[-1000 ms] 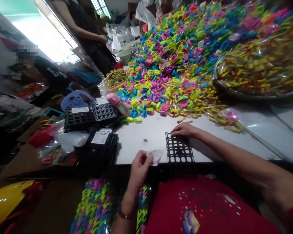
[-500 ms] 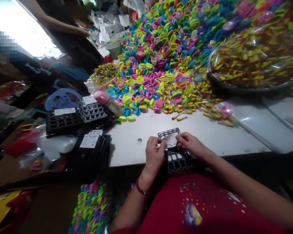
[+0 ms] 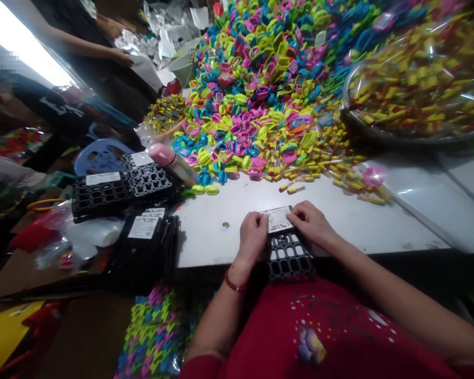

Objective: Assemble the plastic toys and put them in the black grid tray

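Note:
Between my hands a white printed label point(image 3: 278, 218) lies over the far end of a black plastic grid tray point(image 3: 289, 258). My left hand point(image 3: 254, 234) is closed, its thumb and fingertips pinching at the label's left edge. On the other side, my right hand point(image 3: 311, 223) pinches the right edge in the same way. The tray's near end rests against my body at the table's front edge, its rows of oval openings showing below the label. Whether the label is stuck down all over, I cannot tell.
A heap of colourful plastic toys point(image 3: 256, 95) covers the table's point(image 3: 205, 237) back. A basin of yellow pieces point(image 3: 414, 89) stands right. Labelled black trays point(image 3: 142, 245) are stacked left, near a pink-capped bottle point(image 3: 173, 164). A person point(image 3: 114, 55) stands back left.
The label, tilted above the tray before, now lies flat and square across its far end. My hands have shifted slightly with it. The camera view has moved a little.

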`<state>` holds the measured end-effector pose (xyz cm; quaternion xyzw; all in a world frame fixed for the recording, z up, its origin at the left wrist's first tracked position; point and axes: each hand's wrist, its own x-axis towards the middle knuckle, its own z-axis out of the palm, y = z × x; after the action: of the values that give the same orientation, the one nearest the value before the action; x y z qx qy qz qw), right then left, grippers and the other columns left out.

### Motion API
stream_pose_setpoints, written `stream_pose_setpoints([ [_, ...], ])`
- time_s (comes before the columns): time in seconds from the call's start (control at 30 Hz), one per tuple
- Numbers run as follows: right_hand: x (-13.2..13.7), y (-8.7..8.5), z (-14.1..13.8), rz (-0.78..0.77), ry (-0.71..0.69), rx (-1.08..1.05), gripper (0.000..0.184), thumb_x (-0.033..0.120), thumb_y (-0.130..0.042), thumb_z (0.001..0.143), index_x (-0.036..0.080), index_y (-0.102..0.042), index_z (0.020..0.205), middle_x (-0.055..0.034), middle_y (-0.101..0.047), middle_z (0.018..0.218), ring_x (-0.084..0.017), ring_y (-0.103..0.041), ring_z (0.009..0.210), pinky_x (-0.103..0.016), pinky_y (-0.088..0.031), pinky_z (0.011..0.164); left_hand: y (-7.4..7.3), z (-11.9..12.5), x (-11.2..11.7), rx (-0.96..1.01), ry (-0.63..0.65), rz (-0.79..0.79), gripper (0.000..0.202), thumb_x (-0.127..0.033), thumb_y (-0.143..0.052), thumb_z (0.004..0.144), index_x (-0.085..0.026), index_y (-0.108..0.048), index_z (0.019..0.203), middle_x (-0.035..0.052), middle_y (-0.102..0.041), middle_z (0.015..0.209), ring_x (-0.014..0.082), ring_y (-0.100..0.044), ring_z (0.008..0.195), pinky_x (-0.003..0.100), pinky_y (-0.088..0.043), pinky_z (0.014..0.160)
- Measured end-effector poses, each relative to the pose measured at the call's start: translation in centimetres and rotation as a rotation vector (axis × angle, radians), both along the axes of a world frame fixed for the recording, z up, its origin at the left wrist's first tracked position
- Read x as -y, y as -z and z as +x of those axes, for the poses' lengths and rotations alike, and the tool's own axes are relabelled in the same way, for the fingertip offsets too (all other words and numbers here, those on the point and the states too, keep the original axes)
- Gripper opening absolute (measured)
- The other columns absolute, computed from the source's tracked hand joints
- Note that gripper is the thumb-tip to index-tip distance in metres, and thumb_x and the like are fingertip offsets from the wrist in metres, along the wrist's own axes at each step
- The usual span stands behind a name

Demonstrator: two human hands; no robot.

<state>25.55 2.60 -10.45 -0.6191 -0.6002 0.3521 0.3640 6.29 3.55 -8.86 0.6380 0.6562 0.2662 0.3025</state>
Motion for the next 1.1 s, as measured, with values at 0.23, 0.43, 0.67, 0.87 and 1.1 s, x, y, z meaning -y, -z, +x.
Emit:
stream_pose_setpoints([
  [0.23,-0.6,0.8,-0.6,-0.039,0.066,0.068,0.022,0.033,-0.059,0.083,0.022,-0.053,0.065,-0.0021,-0.053,0.085,-0.019,-0.056,0.082,-0.033,-0.044,0.080,0.9,0.4,-1.5,-0.324,0.079,0.055,0.025,-0.027,-0.052,0.094,-0.020,-0.052,0.070,0.0019,-0.057,0.077,0.0174,-0.052,0.077,0.029,-0.035,0.071],
  [0.43,-0.5,1.6,-0.8,0.077,0.063,0.135,0.023,0.032,-0.057,0.086,0.022,-0.052,0.066,-0.0025,-0.052,0.085,-0.019,-0.055,0.082,-0.034,-0.044,0.081,1.7,0.7,-1.0,-0.505,0.110,0.129,0.021,-0.027,-0.050,0.097,-0.019,-0.055,0.078,0.0051,-0.060,0.085,0.0207,-0.055,0.087,0.033,-0.036,0.078],
  [0.67,-0.4,2.0,-1.1,0.131,0.088,0.140,0.022,0.030,-0.058,0.087,0.022,-0.053,0.067,-0.0032,-0.052,0.086,-0.019,-0.056,0.080,-0.035,-0.046,0.080,2.2,0.9,-0.9,-0.588,0.130,0.204,0.018,-0.026,-0.048,0.098,-0.019,-0.055,0.084,0.0062,-0.060,0.090,0.0226,-0.054,0.092,0.035,-0.035,0.079],
  [0.87,-0.3,2.0,-1.4,0.144,0.100,0.130,0.022,0.028,-0.059,0.086,0.022,-0.054,0.066,-0.0034,-0.053,0.086,-0.020,-0.057,0.082,-0.035,-0.047,0.081,2.1,0.9,-1.1,-0.590,0.114,0.190,0.016,-0.027,-0.051,0.097,-0.019,-0.055,0.084,0.0067,-0.061,0.090,0.0232,-0.055,0.093,0.035,-0.036,0.080],
  [1.1,-0.1,2.1,-1.5,0.190,0.101,0.128,0.019,0.026,-0.060,0.087,0.022,-0.057,0.068,-0.0041,-0.055,0.087,-0.020,-0.058,0.085,-0.035,-0.047,0.083,2.0,1.1,-1.0,-0.502,0.015,0.124,0.015,-0.030,-0.057,0.094,-0.019,-0.054,0.084,0.0064,-0.062,0.088,0.0235,-0.059,0.090,0.036,-0.039,0.082],
])
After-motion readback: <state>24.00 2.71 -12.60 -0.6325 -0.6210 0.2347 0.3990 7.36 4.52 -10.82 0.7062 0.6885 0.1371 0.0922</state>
